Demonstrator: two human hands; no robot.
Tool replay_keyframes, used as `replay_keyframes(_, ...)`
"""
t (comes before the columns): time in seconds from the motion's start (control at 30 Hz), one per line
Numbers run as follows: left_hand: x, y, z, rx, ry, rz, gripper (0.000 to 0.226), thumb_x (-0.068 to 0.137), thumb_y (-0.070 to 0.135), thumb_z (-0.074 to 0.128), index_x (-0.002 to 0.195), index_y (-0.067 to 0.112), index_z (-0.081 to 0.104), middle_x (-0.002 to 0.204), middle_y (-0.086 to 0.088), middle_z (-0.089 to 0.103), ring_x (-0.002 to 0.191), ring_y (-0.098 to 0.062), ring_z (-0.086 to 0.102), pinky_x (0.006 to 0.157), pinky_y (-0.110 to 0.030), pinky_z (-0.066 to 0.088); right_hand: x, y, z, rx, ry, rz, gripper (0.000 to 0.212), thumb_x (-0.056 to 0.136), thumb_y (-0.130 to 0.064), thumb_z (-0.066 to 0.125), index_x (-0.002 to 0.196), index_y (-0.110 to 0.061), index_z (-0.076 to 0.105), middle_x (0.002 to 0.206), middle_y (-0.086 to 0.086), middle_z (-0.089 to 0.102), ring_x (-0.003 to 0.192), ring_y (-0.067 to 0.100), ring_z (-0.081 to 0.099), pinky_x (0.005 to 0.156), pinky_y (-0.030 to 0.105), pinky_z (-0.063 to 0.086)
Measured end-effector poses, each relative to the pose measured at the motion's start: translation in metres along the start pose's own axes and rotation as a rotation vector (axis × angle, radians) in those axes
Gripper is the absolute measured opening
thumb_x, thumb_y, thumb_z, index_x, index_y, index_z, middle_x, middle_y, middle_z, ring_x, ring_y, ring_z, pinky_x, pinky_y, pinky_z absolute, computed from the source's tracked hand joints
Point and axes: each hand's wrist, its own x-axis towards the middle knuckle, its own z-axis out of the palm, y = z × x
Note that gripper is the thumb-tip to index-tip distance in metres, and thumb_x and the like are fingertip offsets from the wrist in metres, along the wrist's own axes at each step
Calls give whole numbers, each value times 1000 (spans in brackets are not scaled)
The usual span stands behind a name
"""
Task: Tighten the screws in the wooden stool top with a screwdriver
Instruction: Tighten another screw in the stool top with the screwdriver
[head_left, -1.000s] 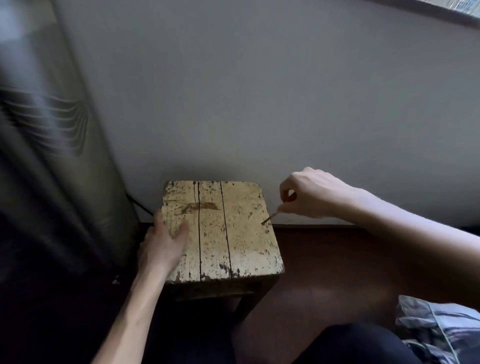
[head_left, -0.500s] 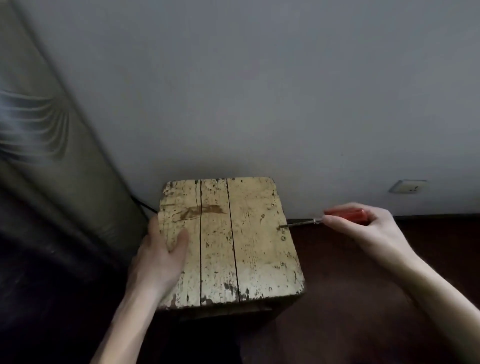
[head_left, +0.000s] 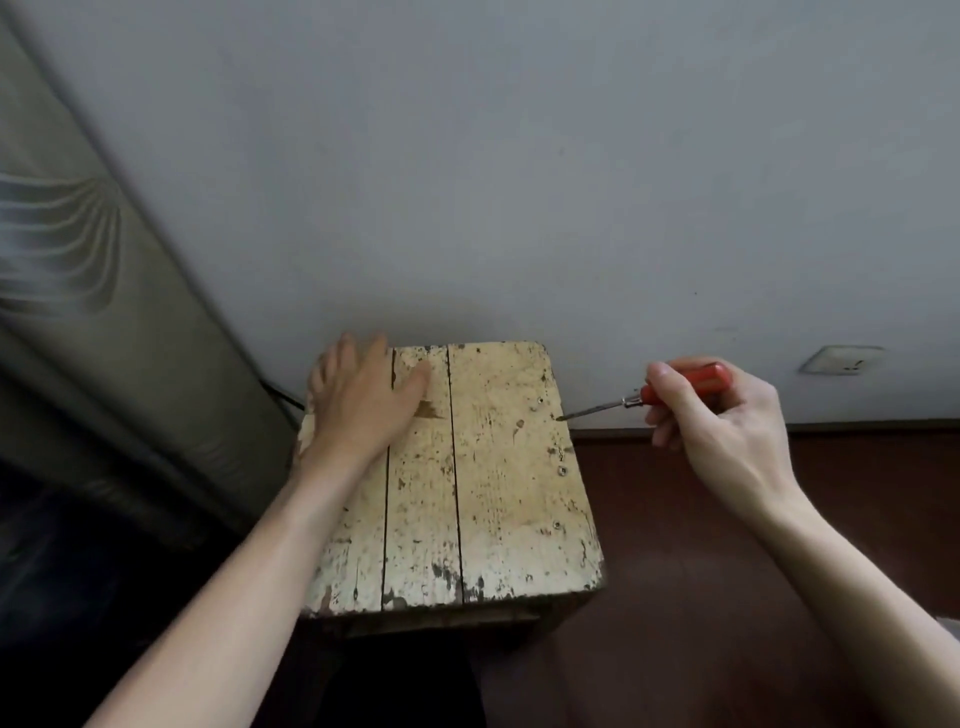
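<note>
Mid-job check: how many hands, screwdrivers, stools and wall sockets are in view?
Hands: 2 (left hand, right hand)
Red-handled screwdriver: 1
Worn cream-painted wooden stool: 1
White wall socket: 1
Total: 5

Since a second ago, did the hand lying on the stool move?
Yes. The left hand slid along the wooden stool top from the middle of its left edge to the far left corner.

The wall (head_left: 519, 182) stands close behind the stool top (head_left: 498, 493), a grey curtain (head_left: 104, 312) crowds its left, the left hand (head_left: 358, 400) covers its far left corner, and the right hand (head_left: 727, 431) gripping the screwdriver (head_left: 698, 378) hangs over open floor (head_left: 701, 597) on the right
</note>
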Motion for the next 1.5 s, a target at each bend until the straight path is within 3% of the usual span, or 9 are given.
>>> replay_keyframes(0.13,18,2,19,104,26,84,83,93,79,16,156,29,37,162,-7,36,150,-25,27,122,-51,14,6,7,4,50,84,-7,27,92,-40,72,78,-17,73,71,3,73,49,14,59,48,21,48)
replay_keyframes(0.27,21,-2,26,131,60,87,80,93,79,18,148,29,48,149,-5,50,141,-26,39,118,-50,17,12,8,11,124,122,-12,27,92,-39,71,77,-18,72,69,1,72,48,12,58,45,20,47)
replay_keyframes(0.57,23,-1,26,120,62,77,73,94,76,25,146,29,49,149,-7,50,140,-27,37,118,-49,17,27,4,24,148,73,-36,22,93,-40,71,76,-26,73,71,1,71,54,14,61,46,24,48)
replay_keyframes(1.2,23,0,25,89,65,73,72,94,75,27,144,29,50,147,-6,50,139,-27,37,117,-48,17,30,8,23,103,46,-37,26,94,-41,72,76,-21,73,70,2,71,52,14,60,45,23,46)
replay_keyframes(1.5,24,-2,26,64,78,81,73,92,77,26,142,30,52,145,-6,52,138,-27,38,118,-49,17,29,1,24,10,2,-129,24,97,-28,70,81,-11,70,69,-2,72,52,11,62,45,22,48)
